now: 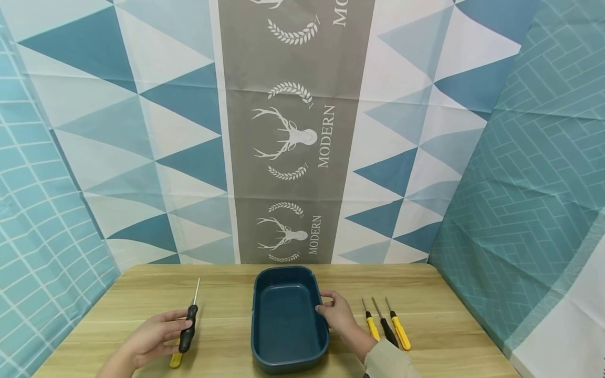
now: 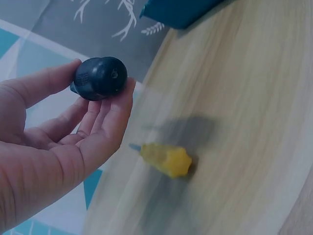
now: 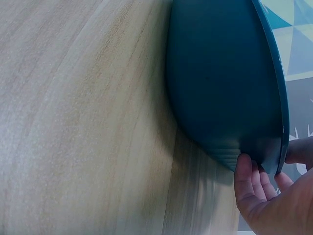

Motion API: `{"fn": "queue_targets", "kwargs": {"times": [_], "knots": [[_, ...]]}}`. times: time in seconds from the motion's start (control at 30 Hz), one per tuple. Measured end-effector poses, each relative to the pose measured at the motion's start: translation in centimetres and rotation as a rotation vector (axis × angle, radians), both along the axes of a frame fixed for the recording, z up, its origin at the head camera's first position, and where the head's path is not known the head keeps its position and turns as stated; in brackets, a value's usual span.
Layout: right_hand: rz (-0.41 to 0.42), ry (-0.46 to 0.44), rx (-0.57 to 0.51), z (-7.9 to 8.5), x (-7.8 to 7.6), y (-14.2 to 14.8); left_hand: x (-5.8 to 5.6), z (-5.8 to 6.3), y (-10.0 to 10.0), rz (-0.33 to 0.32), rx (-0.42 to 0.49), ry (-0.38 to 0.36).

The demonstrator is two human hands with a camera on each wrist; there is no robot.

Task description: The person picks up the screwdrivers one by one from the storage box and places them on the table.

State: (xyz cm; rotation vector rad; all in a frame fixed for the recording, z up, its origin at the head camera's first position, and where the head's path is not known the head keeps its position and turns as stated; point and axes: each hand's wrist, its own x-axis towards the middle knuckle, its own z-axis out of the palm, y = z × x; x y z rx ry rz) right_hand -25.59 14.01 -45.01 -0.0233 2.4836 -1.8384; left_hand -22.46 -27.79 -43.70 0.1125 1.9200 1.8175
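My left hand [image 1: 158,336] pinches the black handle of a screwdriver [image 1: 188,331] between thumb and fingers, its shaft pointing away from me. In the left wrist view that black handle [image 2: 100,78] is seen end-on, lifted off the table. Below it a yellow-handled screwdriver [image 2: 166,160] lies on the wood, its shaft mostly hidden in the head view. At the middle stands a dark blue rectangular bin [image 1: 285,320] with nothing inside. My right hand [image 1: 339,317] grips its right rim, fingers against the outer wall [image 3: 220,88].
Right of the bin, a yellow screwdriver [image 1: 373,326], a black one [image 1: 388,332] and another yellow one [image 1: 400,332] lie side by side, tips away from me. The wooden table [image 1: 227,299] ends at a patterned cloth backdrop [image 1: 283,184].
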Motion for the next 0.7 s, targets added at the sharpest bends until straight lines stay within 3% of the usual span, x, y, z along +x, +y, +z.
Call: {"fn": "queue_targets", "kwargs": {"times": [0.23,0.7], "knots": [[-0.004,-0.007,0.002,-0.1,-0.1,-0.1,0.1,-0.5,-1.5,0.016,0.006,-0.020],[-0.010,-0.003,0.005,-0.2,-0.2,0.1,0.3,-0.6,-2.5,0.029,0.004,-0.036]]}}
